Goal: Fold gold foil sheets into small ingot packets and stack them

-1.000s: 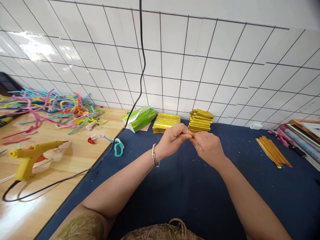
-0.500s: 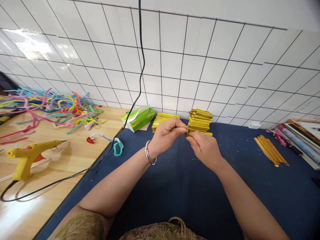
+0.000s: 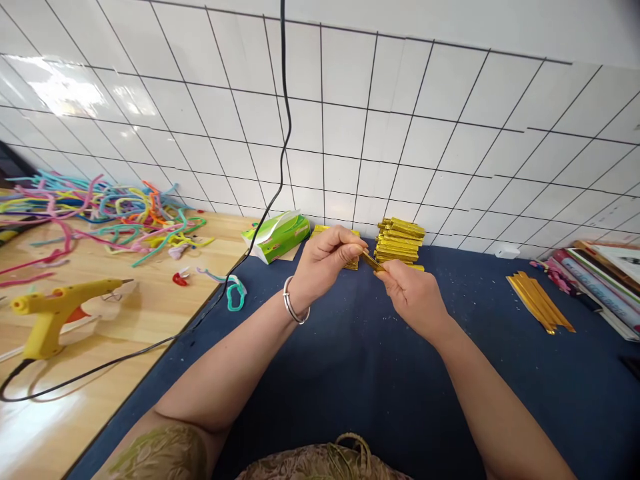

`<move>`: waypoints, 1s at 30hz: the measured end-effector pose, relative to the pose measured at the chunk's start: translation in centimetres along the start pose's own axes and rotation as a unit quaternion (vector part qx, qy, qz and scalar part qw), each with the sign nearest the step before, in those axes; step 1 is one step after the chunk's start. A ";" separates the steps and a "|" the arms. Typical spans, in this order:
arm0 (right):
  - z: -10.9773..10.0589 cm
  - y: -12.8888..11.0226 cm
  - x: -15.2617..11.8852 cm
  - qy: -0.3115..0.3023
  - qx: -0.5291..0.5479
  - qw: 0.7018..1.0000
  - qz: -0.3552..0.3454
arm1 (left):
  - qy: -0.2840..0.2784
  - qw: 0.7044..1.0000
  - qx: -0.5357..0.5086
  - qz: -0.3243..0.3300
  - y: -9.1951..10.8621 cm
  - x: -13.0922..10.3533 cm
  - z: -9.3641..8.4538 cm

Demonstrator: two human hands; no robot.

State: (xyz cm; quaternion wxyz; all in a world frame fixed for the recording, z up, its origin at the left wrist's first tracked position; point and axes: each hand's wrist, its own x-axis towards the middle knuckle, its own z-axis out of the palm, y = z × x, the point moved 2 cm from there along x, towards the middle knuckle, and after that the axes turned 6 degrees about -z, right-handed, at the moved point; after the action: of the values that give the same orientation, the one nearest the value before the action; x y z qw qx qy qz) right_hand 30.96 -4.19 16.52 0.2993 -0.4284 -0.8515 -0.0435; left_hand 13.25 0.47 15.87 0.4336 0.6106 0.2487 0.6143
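Observation:
Between my two hands a narrow gold foil strip (image 3: 373,261) slants down to the right, above the dark blue table covering. My left hand (image 3: 327,263), with a silver bangle at the wrist, pinches its upper left end. The lower right end is in the closed fingers of my right hand (image 3: 415,290). Just behind my left hand is a stack of gold strips (image 3: 353,264), partly hidden by that hand. A taller pile of folded gold strips (image 3: 400,240) stands behind my right hand.
A green tissue pack (image 3: 283,239) lies at the back. On the wooden table at left are a yellow glue gun (image 3: 55,313) and tangled coloured pipe cleaners (image 3: 110,207). A black cord (image 3: 284,120) hangs down. Flat gold strips (image 3: 540,301) and stacked books (image 3: 600,287) lie at right.
My hands have drawn slightly apart, the left one moving a little to the left. More of the gold foil strip now shows between them.

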 end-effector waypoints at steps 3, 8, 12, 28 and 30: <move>0.2 0.2 -0.1 -0.021 -0.001 1.000 -0.007 | 0.031 0.999 -0.010 -0.001 -0.2 0.3 -0.5; 0.5 0.5 -0.1 -0.019 -0.048 0.999 -0.008 | 0.044 0.998 -0.038 -0.014 -0.4 0.6 -0.8; 0.5 0.6 0.0 -0.055 0.009 0.998 -0.012 | 0.065 0.997 -0.041 -0.006 -0.4 0.8 -1.2; -2.2 3.5 0.1 0.053 -0.082 0.995 0.017 | -0.052 0.994 0.018 -0.096 -2.5 1.8 -3.0; -3.1 3.6 0.0 0.085 -0.060 0.994 0.028 | -0.113 0.985 0.022 -0.132 -3.2 1.7 -2.7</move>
State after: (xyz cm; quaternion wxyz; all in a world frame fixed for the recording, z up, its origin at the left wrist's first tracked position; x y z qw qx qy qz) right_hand 35.17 -2.93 18.45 0.3459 -0.4639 -0.8064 -0.1223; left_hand 11.57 4.08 13.72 0.5230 0.6472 0.2898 0.4730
